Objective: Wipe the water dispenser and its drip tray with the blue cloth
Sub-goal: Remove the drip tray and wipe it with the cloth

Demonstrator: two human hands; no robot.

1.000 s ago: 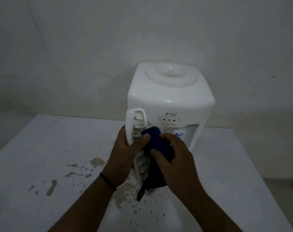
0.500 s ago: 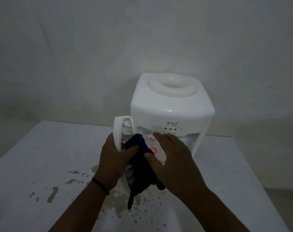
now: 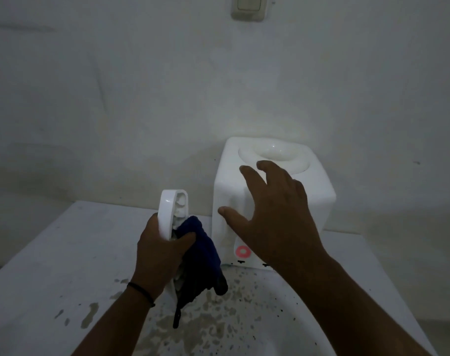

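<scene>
Drip tray (image 3: 171,214) and blue cloth (image 3: 202,255) clenched together in left grip (image 3: 162,253) at seven o'clock of water dispenser (image 3: 272,201); right grip (image 3: 272,214) released, fingers spread; cloth may slip onto wet counter (image 3: 64,253).

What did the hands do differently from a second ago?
The right hand let go of the blue cloth and moved up, open, over the water dispenser. The left hand now grips the drip tray and the cloth together and has shifted left of the dispenser. The dispenser still stands on the wet table.
</scene>
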